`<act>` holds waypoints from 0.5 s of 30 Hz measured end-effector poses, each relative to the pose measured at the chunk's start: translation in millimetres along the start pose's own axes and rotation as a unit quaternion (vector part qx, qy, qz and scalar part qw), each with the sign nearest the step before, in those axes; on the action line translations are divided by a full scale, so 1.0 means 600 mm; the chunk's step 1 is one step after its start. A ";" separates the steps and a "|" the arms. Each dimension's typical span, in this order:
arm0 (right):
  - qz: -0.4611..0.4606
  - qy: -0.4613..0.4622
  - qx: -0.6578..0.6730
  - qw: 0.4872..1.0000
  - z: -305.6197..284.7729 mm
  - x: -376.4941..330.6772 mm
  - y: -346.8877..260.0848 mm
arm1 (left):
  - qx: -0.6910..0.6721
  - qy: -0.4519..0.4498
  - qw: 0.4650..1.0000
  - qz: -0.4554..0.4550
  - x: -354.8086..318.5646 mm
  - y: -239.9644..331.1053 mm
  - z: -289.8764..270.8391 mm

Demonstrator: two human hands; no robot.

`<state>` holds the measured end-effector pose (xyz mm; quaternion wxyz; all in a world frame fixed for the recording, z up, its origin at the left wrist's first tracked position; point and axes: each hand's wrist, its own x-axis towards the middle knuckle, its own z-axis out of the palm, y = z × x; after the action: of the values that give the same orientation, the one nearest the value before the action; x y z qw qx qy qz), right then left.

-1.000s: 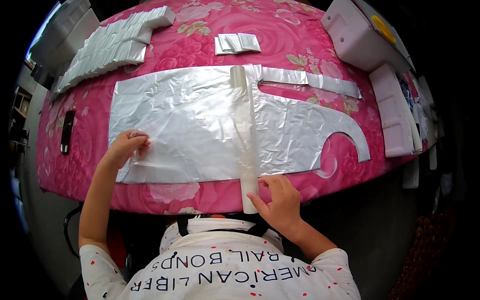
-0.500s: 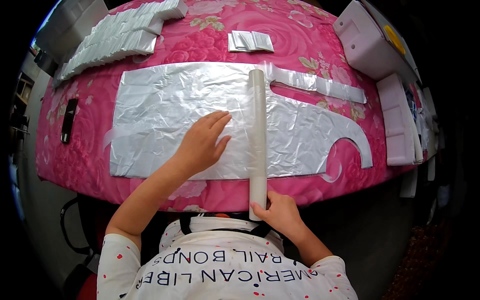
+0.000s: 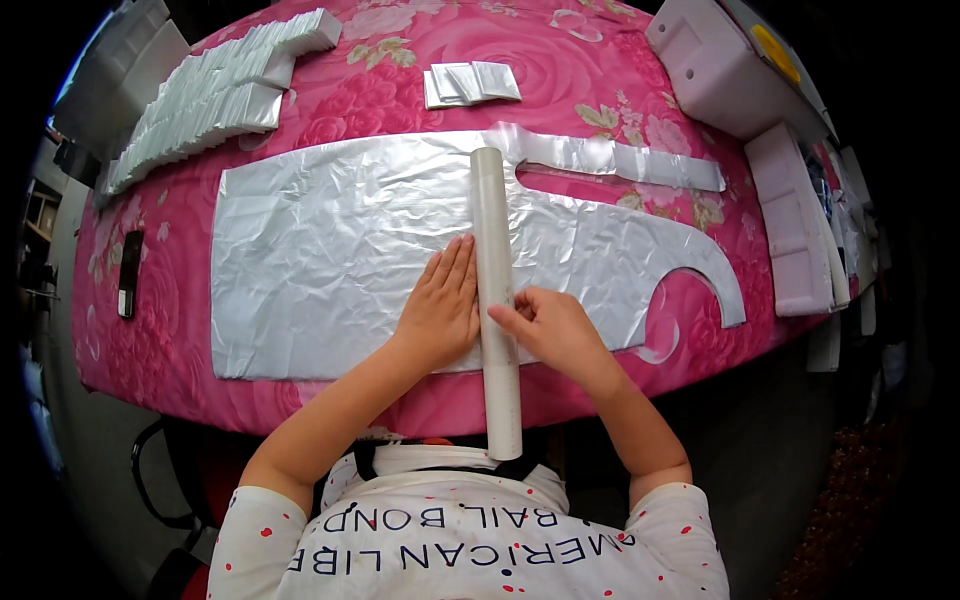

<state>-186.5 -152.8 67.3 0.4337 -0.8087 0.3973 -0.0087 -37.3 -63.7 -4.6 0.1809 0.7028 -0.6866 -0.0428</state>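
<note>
1. Head view, hands: left hand [image 3: 440, 310] lies flat, palm down, fingers straight and close together, on the silver sheet [image 3: 330, 260], its fingertips right beside the pale tube [image 3: 495, 290] on its left flank. It grips nothing; it only presses the sheet.
2. Right hand [image 3: 555, 330] sits on the tube's other side, fingers curled loosely, with the thumb and fingertips touching the tube's right flank. Whether they actually pinch the tube or only rest against it, I cannot tell.
3. Pale tube: a long, thin cylinder lying lengthwise away from the person, across the middle of the silver sheet. Its far end reaches near the sheet's upper edge; its near end juts past the table edge, over the person's white printed shirt [image 3: 470, 530].
4. Silver sheet: a crinkled, foil-like cut piece spread flat on the pink floral tablecloth [image 3: 380, 110]. To the right it has a narrow strap-like strip at the top and a curved, hook-shaped cut-out at the far right.
5. Around it: a long row of folded silver pieces [image 3: 200, 100] stacked at the far left of the table; a small pile of folded silver squares [image 3: 470, 83] beyond the tube's far end, apart from the sheet.
6. A dark slim object [image 3: 128, 273] lies on the cloth near the left edge. Pale pink foam blocks [image 3: 790, 220] stand at the right rim of the table.
</note>
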 end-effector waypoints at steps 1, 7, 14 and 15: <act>-0.006 0.006 0.088 0.996 0.005 0.049 0.033 | -0.011 -0.003 1.000 0.008 0.005 0.005 -0.003; 0.054 -0.037 0.455 0.888 -0.017 0.226 0.005 | 0.001 -0.025 1.000 0.004 0.003 -0.001 -0.006; -0.049 0.161 0.735 0.657 -0.081 0.331 0.054 | 0.012 -0.024 1.000 0.005 -0.002 -0.002 -0.009; -0.098 0.176 0.731 0.652 -0.118 0.331 0.082 | 0.012 -0.023 1.000 0.007 0.000 0.000 -0.009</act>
<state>-107.2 -346.5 11.0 0.8029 -0.2475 0.2504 -0.4810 -35.5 -62.3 0.2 0.1564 0.6988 -0.6962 -0.0495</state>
